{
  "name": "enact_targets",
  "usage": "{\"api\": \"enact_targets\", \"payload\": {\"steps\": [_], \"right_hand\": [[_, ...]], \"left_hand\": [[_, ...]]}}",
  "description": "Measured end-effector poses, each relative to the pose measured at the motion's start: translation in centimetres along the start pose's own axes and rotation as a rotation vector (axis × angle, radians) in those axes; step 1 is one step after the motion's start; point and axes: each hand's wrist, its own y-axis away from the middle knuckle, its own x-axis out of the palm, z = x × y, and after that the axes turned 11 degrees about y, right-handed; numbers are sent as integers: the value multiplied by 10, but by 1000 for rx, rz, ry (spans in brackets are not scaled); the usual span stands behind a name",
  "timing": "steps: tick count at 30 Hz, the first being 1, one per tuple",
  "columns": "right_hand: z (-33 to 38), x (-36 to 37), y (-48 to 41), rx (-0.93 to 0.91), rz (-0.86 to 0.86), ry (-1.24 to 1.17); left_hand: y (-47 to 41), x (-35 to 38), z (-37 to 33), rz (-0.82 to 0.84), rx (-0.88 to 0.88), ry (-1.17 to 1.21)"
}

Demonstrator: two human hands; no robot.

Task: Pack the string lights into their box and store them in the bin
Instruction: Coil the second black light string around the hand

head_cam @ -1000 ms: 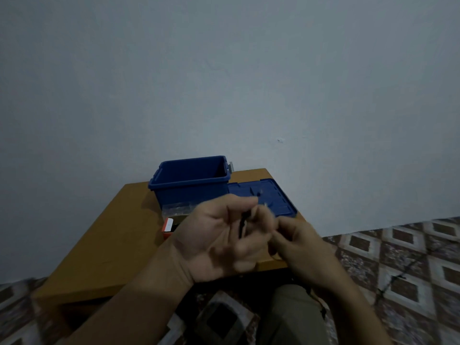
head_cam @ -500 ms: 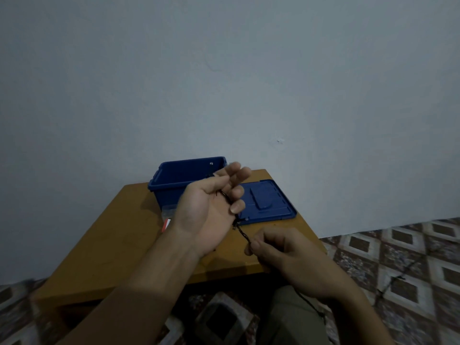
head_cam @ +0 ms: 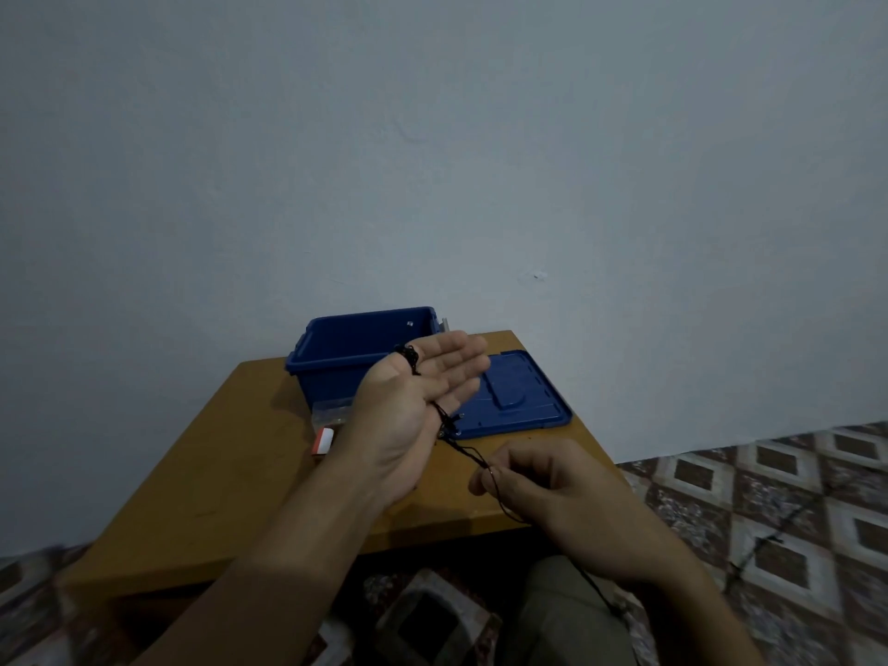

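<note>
1 cord (head_cam: 465,450), likely lights, spans left hand (head_cam: 408,411), right hand (head_cam: 543,487); 1 bin (head_cam: 331,362).

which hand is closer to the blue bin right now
Left. The left hand, palm open with the string lights looped over it, is held up right in front of the blue bin. The right hand pinches them nearer the person, by the table front edge.

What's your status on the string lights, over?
Left hand flat, palm up, string lights looped across it. Right hand pinches their trailing end. Blue bin open, lid beside it; lights not yet boxed. Nothing seen in the way.
</note>
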Motion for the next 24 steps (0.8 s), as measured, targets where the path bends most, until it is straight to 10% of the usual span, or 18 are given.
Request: {"api": "enact_targets", "payload": {"steps": [24], "right_hand": [[2,-7,6,-65,-280,-351]], "left_hand": [[9,-12,-6,184,-367,-824]]}}
